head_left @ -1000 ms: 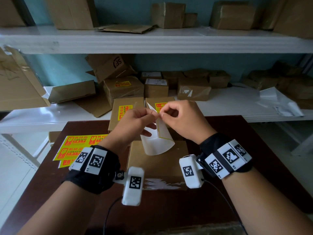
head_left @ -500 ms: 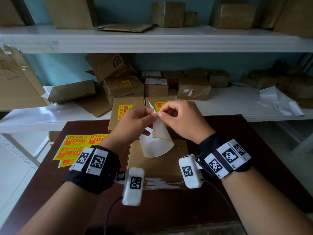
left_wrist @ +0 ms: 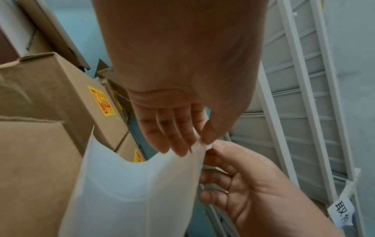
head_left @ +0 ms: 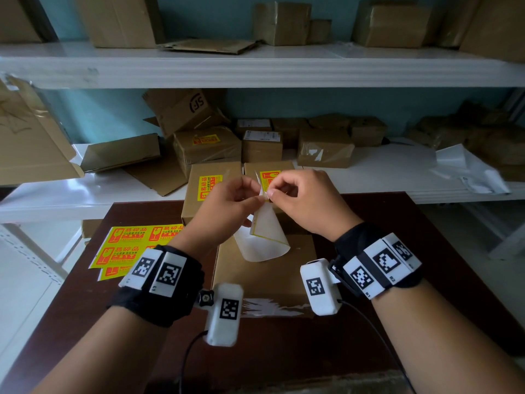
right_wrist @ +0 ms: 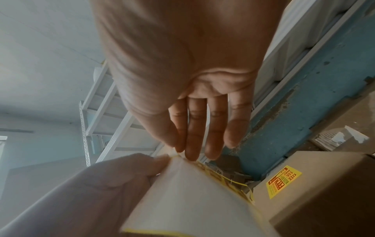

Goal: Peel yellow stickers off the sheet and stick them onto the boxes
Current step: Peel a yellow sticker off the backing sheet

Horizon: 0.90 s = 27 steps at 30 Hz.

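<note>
A curled sticker sheet (head_left: 262,240) is held above a plain cardboard box (head_left: 267,275) on the dark desk (head_left: 426,251), its top corner pinched from both sides: by the left hand (head_left: 227,201), thumb against fingers, and by the right hand (head_left: 305,201), whose grip is closed on the same corner. Compared with a second ago, the sheet is seen slightly more rolled and the fingertips drawn closer together at the corner, while no yellow sticker has been lifted free. From the right wrist view a yellow edge appears to be parting from the white backing, though blur leaves this uncertain. The peel is judged to be only at its start, with the box below not yet labelled. Two boxes (head_left: 210,191) behind it are already marked with yellow stickers, and spare sticker sheets (head_left: 127,245) are left lying on the desk's left side
</note>
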Each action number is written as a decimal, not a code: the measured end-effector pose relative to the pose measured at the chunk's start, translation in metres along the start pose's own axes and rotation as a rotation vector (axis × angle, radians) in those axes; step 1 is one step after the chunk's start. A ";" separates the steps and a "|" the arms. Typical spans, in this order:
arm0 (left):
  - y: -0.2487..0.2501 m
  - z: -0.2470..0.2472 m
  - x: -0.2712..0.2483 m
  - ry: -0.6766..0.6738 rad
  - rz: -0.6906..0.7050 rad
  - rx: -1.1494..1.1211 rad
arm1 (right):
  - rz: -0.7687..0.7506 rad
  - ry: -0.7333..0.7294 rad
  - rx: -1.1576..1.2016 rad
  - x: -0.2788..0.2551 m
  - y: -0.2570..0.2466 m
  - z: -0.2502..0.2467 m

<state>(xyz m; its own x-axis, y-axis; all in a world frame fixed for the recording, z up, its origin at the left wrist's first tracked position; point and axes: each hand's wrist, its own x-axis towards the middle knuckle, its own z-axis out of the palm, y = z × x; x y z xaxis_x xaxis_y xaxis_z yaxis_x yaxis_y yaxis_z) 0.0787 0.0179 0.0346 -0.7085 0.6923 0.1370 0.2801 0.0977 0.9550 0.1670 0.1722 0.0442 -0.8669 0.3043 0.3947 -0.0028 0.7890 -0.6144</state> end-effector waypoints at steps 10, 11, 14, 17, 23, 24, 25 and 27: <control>-0.002 -0.003 0.001 0.012 -0.084 -0.076 | -0.015 -0.017 -0.029 -0.001 0.001 0.002; -0.002 -0.003 0.002 0.012 -0.083 -0.071 | -0.015 -0.015 -0.028 -0.001 0.001 0.003; -0.001 -0.003 0.002 0.016 -0.076 -0.060 | -0.009 0.001 -0.020 0.000 0.003 0.003; 0.001 -0.002 0.002 0.019 -0.069 -0.060 | -0.009 0.013 -0.003 0.000 0.003 0.002; 0.001 -0.001 0.000 0.002 -0.038 -0.030 | 0.025 -0.038 0.039 -0.001 0.001 0.002; 0.001 -0.001 0.000 0.001 -0.034 -0.026 | 0.027 -0.040 0.042 -0.001 0.001 0.002; 0.001 -0.001 0.000 0.002 -0.032 -0.023 | 0.021 -0.045 0.040 -0.001 0.001 0.001; 0.000 -0.001 0.000 0.001 -0.031 -0.021 | 0.012 -0.052 0.025 -0.001 0.002 0.001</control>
<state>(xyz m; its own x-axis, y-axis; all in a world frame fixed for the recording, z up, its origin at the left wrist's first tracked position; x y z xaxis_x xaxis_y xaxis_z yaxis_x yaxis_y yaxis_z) 0.0782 0.0171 0.0349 -0.7174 0.6884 0.1073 0.2441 0.1040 0.9642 0.1675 0.1729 0.0416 -0.8916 0.2850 0.3519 -0.0042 0.7719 -0.6358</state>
